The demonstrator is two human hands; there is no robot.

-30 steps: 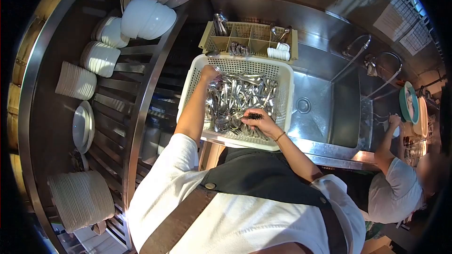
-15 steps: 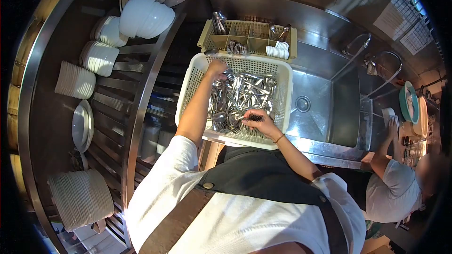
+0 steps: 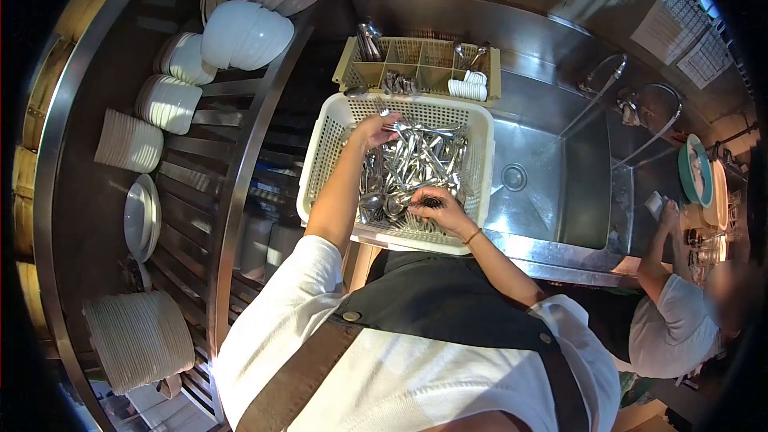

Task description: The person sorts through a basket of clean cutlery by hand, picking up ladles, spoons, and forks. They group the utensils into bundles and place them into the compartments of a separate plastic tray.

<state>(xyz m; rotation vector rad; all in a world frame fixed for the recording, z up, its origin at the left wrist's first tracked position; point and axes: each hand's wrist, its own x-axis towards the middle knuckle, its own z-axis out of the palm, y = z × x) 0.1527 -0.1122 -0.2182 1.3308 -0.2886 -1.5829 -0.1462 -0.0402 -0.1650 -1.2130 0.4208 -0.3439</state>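
A pale plastic basket (image 3: 484,164) in front of me holds a heap of loose metal cutlery (image 3: 428,152). My left hand (image 3: 378,130) is over its far left part, closed around forks (image 3: 384,110) whose tines point away from me. My right hand (image 3: 438,210) rests low in the near part of the heap, fingers bent; what they pinch is hidden. Left of those fingers lie spoons (image 3: 371,202). Behind the basket stands a beige divided cutlery holder (image 3: 436,56), with upright cutlery (image 3: 370,42), a bunch of utensils (image 3: 400,82) and white spoons (image 3: 469,86) in separate compartments.
To the right is a steel sink (image 3: 520,212) with taps (image 3: 612,72). Another person (image 3: 668,324) works at the far right beside a green tub (image 3: 694,172). The slatted rack (image 3: 228,156) on the left carries stacked bowls (image 3: 248,34) and plates (image 3: 140,342).
My left hand has shifted slightly toward me and to the right, and fork tines now show above its fingers. My right hand stays nearly in place. The other person's hands have moved slightly.
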